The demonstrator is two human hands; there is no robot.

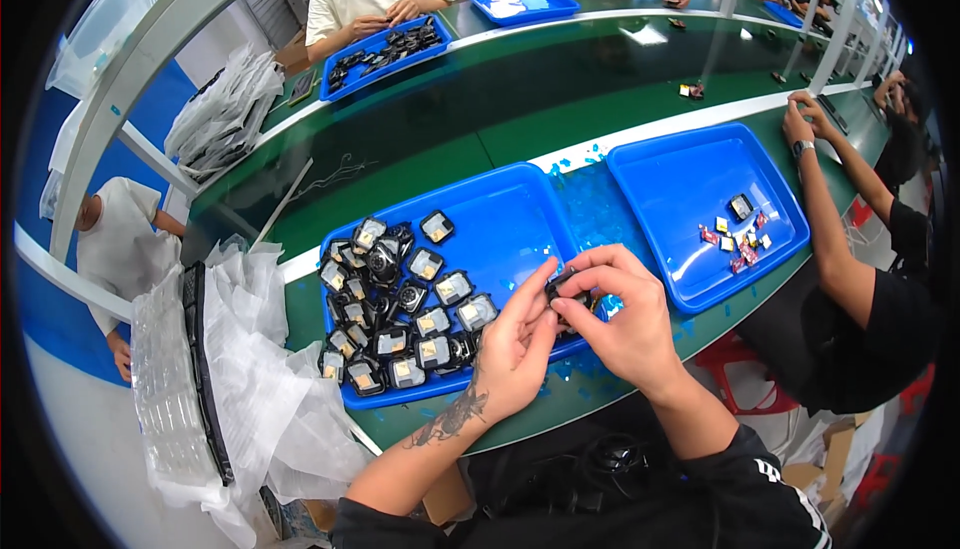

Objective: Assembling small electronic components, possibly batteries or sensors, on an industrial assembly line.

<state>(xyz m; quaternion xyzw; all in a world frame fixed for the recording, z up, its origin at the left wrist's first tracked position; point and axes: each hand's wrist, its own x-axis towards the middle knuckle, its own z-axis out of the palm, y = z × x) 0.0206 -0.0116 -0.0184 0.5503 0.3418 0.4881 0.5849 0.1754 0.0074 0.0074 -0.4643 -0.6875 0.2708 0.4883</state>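
Note:
My left hand (512, 351) and my right hand (628, 317) meet over the front right corner of a blue tray (500, 217). Between their fingertips they pinch a small black part (560, 285), mostly covered by the fingers. It resembles the black square watch cases (433, 351) heaped in the tray's left half. Many of those cases show grey and yellowish insides. A second blue tray (665, 184), to the right, holds a lone black case (740, 207) and several small red, yellow and white pieces (738, 245).
Blue scraps (590, 199) litter the bench between the trays. White plastic bags (270, 399) hang over the left edge. Beyond the trays runs a green conveyor belt (420, 154). Co-workers sit across it, and another person's arm (832, 219) reaches in at right.

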